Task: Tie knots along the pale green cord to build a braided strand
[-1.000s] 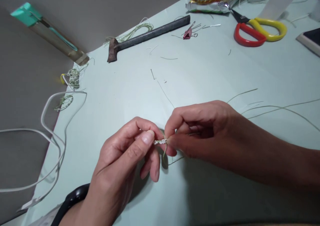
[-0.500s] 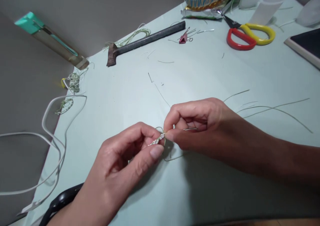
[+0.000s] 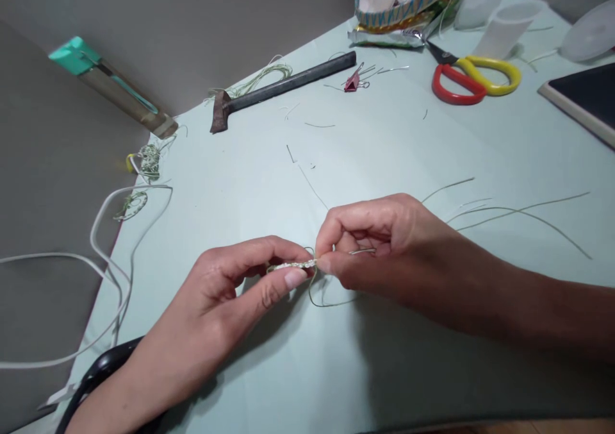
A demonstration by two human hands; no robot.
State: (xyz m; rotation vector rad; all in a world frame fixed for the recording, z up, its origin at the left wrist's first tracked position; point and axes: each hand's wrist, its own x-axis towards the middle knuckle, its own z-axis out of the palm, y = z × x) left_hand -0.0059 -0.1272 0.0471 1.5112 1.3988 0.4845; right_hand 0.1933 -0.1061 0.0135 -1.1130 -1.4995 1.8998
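Observation:
My left hand (image 3: 240, 280) pinches a short, thin braided strip of pale cord (image 3: 293, 265) between thumb and fingers, just above the pale green table (image 3: 384, 152). Meeting it from the right, my right hand (image 3: 379, 245) is closed on the strip's other end and on a green thread (image 3: 331, 302) that loops down to the table beneath both hands. A thin metal needle (image 3: 362, 251) shows between the right fingers. A dark band sits on my left wrist.
Loose green threads (image 3: 519, 213) trail right of my hands. At the back lie a dark metal tool (image 3: 283, 84), a small red binder clip (image 3: 353, 81), red-and-yellow scissors (image 3: 473, 78), a foil packet, plastic cups and a tablet (image 3: 583, 97). White cable (image 3: 103, 248) hangs off the left edge.
My left hand has slid lower and turned, so the braided strip now lies nearly level. The right hand has stayed closed at the strip's end, and the thread loop has dropped below it.

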